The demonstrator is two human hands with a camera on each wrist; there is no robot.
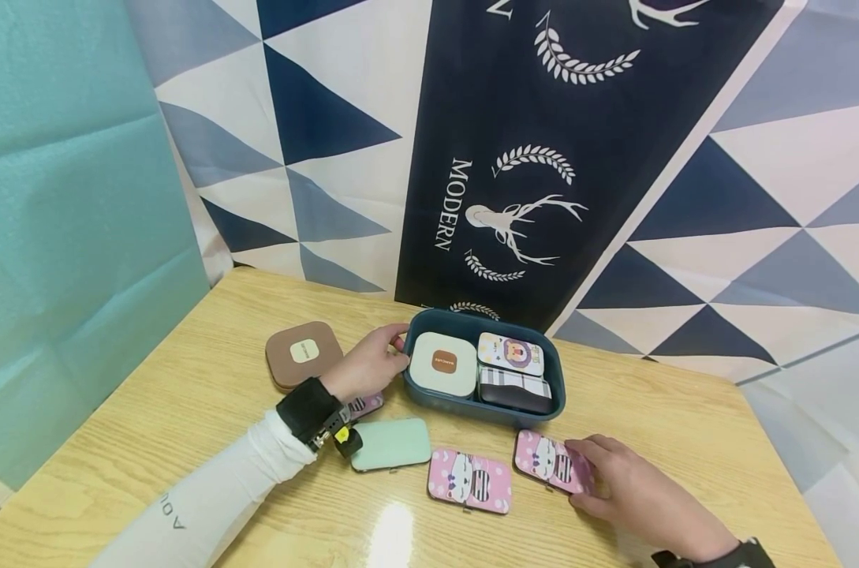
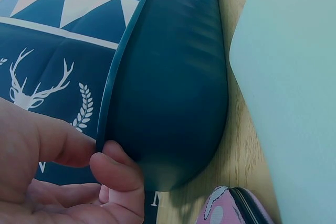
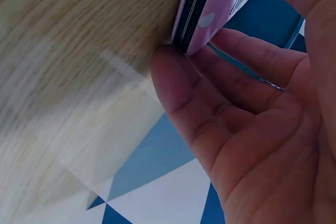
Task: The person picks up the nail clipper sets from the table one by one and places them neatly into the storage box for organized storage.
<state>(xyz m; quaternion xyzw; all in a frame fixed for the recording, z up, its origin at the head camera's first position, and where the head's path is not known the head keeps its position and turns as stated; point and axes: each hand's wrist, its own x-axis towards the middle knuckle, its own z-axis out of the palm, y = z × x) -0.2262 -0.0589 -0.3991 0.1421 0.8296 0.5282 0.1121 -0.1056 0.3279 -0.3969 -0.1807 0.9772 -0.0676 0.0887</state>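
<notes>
Pink case point(image 1: 548, 460), lengthwise toward near right; right hand point(image 1: 631, 487) grips it, left hand point(image 1: 369, 364) tub point(image 1: 443, 404).

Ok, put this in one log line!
left fingers: grip tub | right fingers: hold rightmost pink case | inside: white box, lion case, striped case

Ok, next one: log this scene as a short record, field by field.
Left grip: pinches the rim of the blue bin
Right grip: holds the rightmost pink case by one end
Inside bin: cream case, lion case, striped case
On table: brown case, green case, middle pink case, partly hidden pink case
</notes>
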